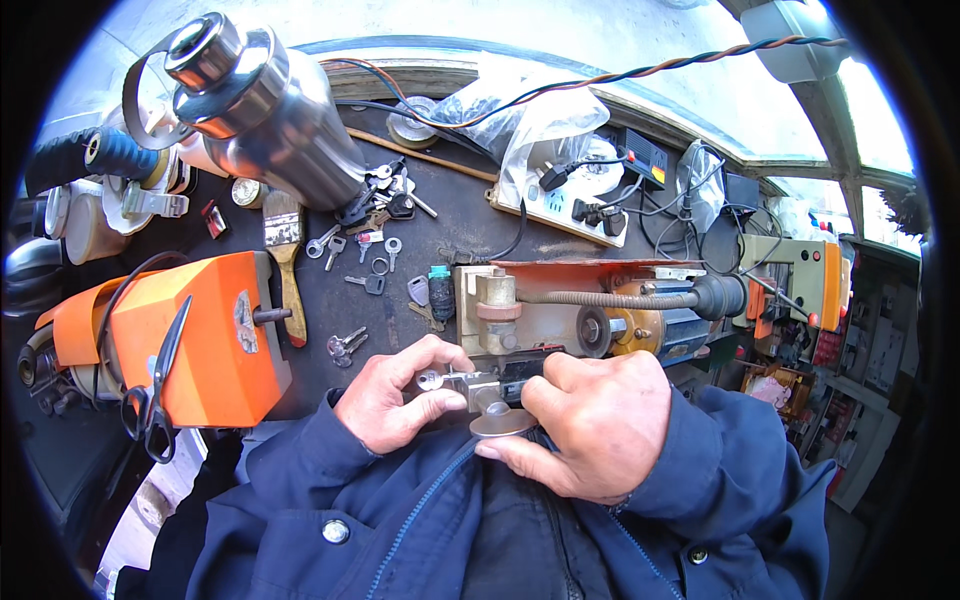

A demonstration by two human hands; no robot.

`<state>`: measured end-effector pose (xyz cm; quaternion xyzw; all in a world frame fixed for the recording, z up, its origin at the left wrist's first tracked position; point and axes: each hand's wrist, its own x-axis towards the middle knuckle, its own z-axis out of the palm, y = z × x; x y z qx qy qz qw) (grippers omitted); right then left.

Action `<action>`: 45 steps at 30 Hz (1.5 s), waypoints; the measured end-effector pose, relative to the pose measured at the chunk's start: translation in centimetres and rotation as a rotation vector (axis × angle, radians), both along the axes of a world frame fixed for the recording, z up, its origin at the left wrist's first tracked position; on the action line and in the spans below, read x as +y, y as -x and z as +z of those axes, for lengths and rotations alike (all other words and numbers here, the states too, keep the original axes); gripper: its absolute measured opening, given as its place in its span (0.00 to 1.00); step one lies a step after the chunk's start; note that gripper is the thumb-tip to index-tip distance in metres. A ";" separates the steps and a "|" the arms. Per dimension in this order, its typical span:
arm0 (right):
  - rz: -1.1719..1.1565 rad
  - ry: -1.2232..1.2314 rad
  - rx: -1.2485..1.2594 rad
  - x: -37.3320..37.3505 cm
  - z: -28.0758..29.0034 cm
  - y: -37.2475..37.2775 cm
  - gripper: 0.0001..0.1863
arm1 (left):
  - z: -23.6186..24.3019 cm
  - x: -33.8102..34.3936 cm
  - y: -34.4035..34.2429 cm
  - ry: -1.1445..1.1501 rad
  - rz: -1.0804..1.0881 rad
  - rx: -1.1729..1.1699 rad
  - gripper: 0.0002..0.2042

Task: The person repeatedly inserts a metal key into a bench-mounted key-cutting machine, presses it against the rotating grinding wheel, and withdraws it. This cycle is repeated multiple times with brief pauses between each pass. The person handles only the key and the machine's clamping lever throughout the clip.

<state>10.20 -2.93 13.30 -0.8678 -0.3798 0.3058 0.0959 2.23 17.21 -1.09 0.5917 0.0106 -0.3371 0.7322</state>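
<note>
A key-cutting machine (560, 285) with an orange-red cover edge lies in front of me. At its near side sits a small metal clamp (478, 388). My left hand (400, 395) has its thumb and index finger closed about a silver key (430, 380) at the clamp's left end; the key's blade is hidden. My right hand (605, 420) is curled at the clamp's right, its thumb and fingers gripping the edge of a round metal knob (503, 424). Behind the right hand sits a dark cutter wheel (593, 330).
Loose keys (375, 250) lie scattered beyond my left hand, near a paintbrush (284, 240) and a steel flask (280, 120). Scissors (160, 385) rest against an orange machine (215, 335) at left. A power strip (560, 205) with cords stands at the back.
</note>
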 end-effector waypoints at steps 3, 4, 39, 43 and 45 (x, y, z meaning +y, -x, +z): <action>-0.021 0.009 0.040 0.1 -0.4 0.5 0.24 | -0.1 -0.1 0.0 -0.001 0.019 -0.047 0.12; -0.036 0.049 0.083 0.2 -0.5 0.7 0.24 | -0.2 -0.2 0.0 -0.016 0.021 -0.072 0.11; -1.313 -0.323 1.617 -0.6 -2.2 4.2 0.32 | -0.8 -0.2 0.4 0.057 0.035 -0.122 0.12; -0.385 -0.104 0.368 -1.2 1.3 1.7 0.23 | -1.0 -0.2 0.6 -0.009 0.015 -0.141 0.14; -0.107 -0.102 -0.049 -0.4 1.8 0.4 0.24 | -1.0 -0.2 0.6 0.053 0.031 -0.120 0.13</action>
